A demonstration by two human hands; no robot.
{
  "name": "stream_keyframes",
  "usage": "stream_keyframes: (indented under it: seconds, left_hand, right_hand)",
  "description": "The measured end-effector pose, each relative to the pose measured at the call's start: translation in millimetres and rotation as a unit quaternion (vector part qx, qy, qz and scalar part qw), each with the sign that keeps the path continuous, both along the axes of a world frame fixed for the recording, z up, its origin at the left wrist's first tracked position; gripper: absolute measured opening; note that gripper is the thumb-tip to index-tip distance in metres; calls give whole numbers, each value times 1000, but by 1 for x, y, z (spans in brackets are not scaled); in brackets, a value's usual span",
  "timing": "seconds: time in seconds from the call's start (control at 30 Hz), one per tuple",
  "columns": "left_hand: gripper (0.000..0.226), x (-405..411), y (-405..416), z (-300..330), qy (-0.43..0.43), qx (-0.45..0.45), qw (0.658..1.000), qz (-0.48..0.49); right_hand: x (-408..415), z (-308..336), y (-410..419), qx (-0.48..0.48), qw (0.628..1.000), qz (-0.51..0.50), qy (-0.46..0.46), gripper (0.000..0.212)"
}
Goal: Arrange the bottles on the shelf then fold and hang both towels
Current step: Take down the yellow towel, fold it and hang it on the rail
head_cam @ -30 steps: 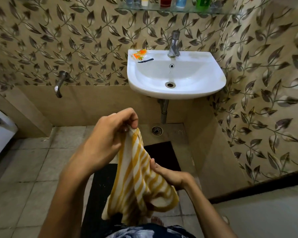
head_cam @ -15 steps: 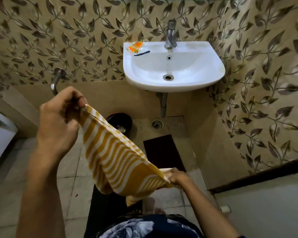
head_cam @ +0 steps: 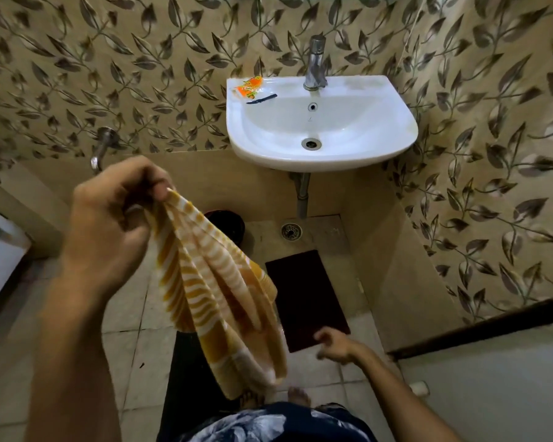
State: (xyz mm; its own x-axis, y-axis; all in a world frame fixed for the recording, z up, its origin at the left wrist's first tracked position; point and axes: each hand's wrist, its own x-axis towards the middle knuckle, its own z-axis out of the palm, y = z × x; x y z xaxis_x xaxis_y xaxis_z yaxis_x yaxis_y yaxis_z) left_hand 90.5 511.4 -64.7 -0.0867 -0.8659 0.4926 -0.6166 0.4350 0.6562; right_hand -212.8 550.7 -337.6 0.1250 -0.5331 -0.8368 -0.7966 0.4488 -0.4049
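Observation:
A yellow-and-white striped towel (head_cam: 217, 288) hangs bunched from my left hand (head_cam: 115, 224), which pinches its top end at chest height in front of the wall. The towel's lower end dangles free above the floor. My right hand (head_cam: 336, 344) is low and to the right of the towel, apart from it, fingers loosely spread and holding nothing. The shelf with the bottles lies above the top edge of the view and does not show. No second towel is in sight.
A white sink (head_cam: 320, 154) with a chrome tap (head_cam: 315, 63) hangs on the leaf-patterned wall; an orange sachet (head_cam: 249, 87) lies on its rim. A dark mat (head_cam: 305, 298), a floor drain (head_cam: 291, 231) and a dark bowl (head_cam: 225, 221) are below. A wall tap (head_cam: 101, 151) sticks out left.
My right hand let go of the towel's lower end, which dropped and now hangs loose. My left hand moved right and a little down, still gripping the top.

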Motion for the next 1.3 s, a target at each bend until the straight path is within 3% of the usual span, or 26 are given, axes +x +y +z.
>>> stream_keyframes:
  seconds: [0.1, 0.2, 0.33, 0.43, 0.53, 0.63, 0.73, 0.93, 1.03, 1.13, 1.3]
  left_hand:
    - [36, -22, 4, 5, -37, -2, 999, -39]
    - [44, -30, 3, 12, -41, -25, 997, -53]
    - [36, -39, -4, 18, -59, -37, 997, -40]
    - [35, -44, -12, 21, -61, -35, 997, -23]
    - [33, -49, -17, 21, -78, -37, 996, 2]
    - [26, -51, -21, 19, -96, -35, 994, 25]
    - [25, -56, -25, 21, -109, -38, 993, 31]
    - [31, -71, -33, 30, -142, -40, 989, 23]
    - [31, -75, -37, 34, -153, -42, 987, 12]
    - [30, -76, -40, 35, -163, -33, 986, 7]
    - [36, -75, -41, 32, -235, 16, 972, -17]
  right_hand:
    - [40, 21, -29, -95, 984, -42, -143, 68]
    - [83, 57, -46, -152, 951, -51, -264, 75]
    - [129, 116, -44, -292, 862, -144, -389, 89]
    - [144, 155, -33, -462, 776, -177, -390, 81]
    - [144, 175, -33, -578, 711, -172, -361, 55]
    - [139, 181, -36, -601, 711, -160, -328, 25]
    - [128, 178, -42, -666, 704, -116, -216, 8]
    - [114, 179, -45, -614, 744, -178, -196, 26]
    - [111, 180, -48, -630, 751, -144, -136, 42]
    - [105, 178, -53, -641, 749, -132, -104, 26]
    - [84, 171, -64, -575, 808, -78, -104, 17]
